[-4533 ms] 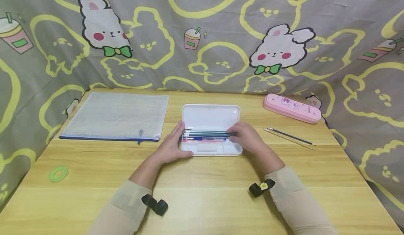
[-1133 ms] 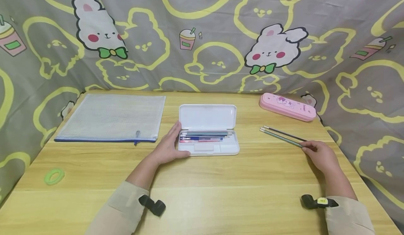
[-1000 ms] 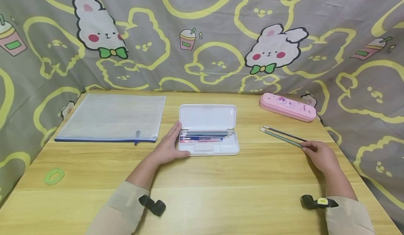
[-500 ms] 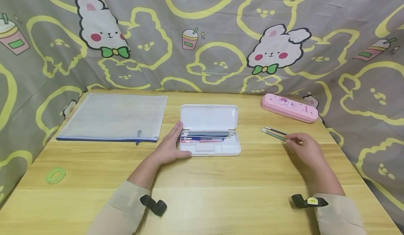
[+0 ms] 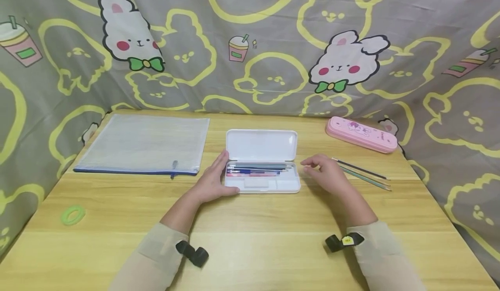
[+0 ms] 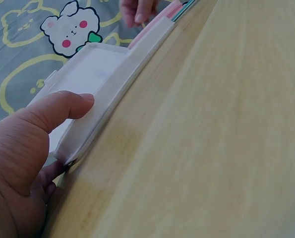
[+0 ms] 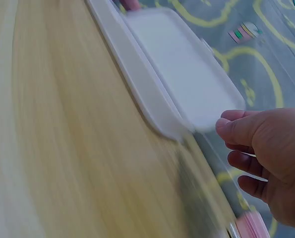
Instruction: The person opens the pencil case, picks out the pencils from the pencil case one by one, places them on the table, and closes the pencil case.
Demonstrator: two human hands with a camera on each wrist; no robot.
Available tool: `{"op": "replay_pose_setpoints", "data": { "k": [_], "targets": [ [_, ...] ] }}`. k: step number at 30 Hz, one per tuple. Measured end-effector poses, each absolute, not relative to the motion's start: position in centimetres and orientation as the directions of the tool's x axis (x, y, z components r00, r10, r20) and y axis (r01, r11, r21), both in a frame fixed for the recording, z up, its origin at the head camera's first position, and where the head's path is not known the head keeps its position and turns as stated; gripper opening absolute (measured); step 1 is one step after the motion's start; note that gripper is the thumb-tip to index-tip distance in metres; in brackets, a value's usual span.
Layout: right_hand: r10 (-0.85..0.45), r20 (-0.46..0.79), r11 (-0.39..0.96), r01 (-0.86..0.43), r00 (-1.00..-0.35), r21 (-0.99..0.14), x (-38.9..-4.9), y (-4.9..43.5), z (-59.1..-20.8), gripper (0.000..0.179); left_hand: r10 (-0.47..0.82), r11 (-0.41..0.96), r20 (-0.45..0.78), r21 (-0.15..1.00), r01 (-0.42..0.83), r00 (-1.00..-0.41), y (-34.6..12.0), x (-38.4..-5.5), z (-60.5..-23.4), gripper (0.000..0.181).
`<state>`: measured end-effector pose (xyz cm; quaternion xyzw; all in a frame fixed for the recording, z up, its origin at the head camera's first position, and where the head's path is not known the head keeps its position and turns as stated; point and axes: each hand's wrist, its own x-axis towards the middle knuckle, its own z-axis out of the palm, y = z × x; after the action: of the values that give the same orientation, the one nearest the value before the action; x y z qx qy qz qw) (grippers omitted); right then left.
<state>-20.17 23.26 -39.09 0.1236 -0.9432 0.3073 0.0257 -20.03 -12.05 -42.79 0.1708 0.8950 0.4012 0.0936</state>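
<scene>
The white pencil case (image 5: pixel 261 145) sits open near the middle of the wooden table (image 5: pixel 250 243), its lid raised at the back. Inside, several pencils (image 5: pixel 259 166) lie lengthwise along the rear of the tray, with a blue pen (image 5: pixel 245 171) and a red pen (image 5: pixel 254 175) in front of them. A pale block (image 5: pixel 256 182) rests in the front part of the tray.

The left hand (image 5: pixel 211 186) holds the case at its near left corner: the thumb lies against the front edge, as the left wrist view also shows, and the other fingers are at the left end.

The right hand (image 5: pixel 323 174) is just beyond the right end of the case, its fingers loosely bent and holding nothing. Its thumb and forefinger are close together; whether they touch is unclear.

Beside that hand, to the right, a dark pencil (image 5: pixel 365 169) and a greenish pencil (image 5: pixel 367 178) lie slantwise on the table, their far ends near the hand. Behind them is a closed pink pencil case (image 5: pixel 361 134).

A mesh zip pouch (image 5: pixel 144 145) lies flat at the back left, and a green ring (image 5: pixel 73 215) lies nearer the front. A patterned curtain (image 5: pixel 273 34) hangs behind the table.
</scene>
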Motion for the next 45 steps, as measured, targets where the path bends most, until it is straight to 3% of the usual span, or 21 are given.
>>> {"op": "replay_pose_setpoints", "data": {
  "k": [12,23,28,36,45],
  "targets": [
    [-0.301,0.065,0.734,-0.275,-0.951,-0.621,-21.7,19.0,-39.9,0.018,0.384,0.607,-0.034,0.762,0.225,-0.923,-11.9,-20.0,-42.5,0.12],
    [-0.381,0.082,0.834,-0.381,-0.921,-0.4,-22.3,17.4,-40.2,0.021,0.375,0.61,-0.037,0.763,0.216,-0.926,-12.0,-19.9,-42.4,0.12],
    [-0.397,0.054,0.851,-0.389,-0.916,-0.353,-22.3,17.2,-40.1,0.026,0.38,0.606,-0.03,0.763,0.224,-0.924,-12.0,-19.9,-42.5,0.119],
    [-0.397,0.062,0.838,-0.389,-0.916,-0.383,-22.5,17.2,-40.4,0.018,0.384,0.605,-0.022,0.761,0.233,-0.923,-12.0,-19.9,-42.5,0.119],
    [-0.376,0.044,0.815,-0.353,-0.926,-0.46,-22.4,17.4,-40.5,0.022,0.382,0.606,-0.028,0.762,0.228,-0.924,-12.1,-19.9,-42.5,0.119]
  ]
}}
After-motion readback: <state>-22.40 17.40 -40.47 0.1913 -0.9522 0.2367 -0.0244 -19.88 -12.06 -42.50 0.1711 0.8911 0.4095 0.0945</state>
